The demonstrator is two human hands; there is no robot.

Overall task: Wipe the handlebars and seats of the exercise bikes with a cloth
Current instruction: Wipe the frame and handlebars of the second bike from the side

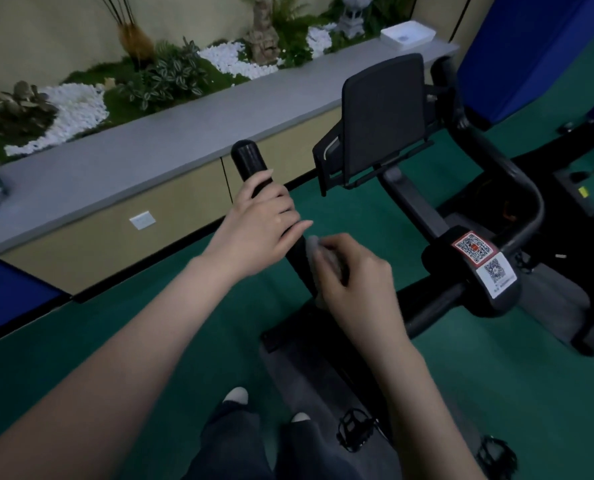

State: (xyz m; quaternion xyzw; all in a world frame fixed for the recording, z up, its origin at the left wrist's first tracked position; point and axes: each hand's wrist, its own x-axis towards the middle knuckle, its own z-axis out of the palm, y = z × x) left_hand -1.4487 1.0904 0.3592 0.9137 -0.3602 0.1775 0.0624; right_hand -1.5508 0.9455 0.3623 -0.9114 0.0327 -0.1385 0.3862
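A black exercise bike stands on the green floor. Its left handlebar (248,159) points up toward the grey ledge. My left hand (259,225) grips this bar below its rounded tip. Just below it, my right hand (352,277) holds a grey cloth (314,245) wrapped against the same bar. The cloth is mostly hidden under my fingers. The bike's black console (380,116) rises in the middle, and the right handlebar (517,181) curves around at the right. The seat is not in view.
A long grey ledge (170,136) with plants and white pebbles runs behind the bike. A white tray (406,36) sits on its far end. Blue mats (538,53) stand at right. A pedal (354,431) and my feet are below.
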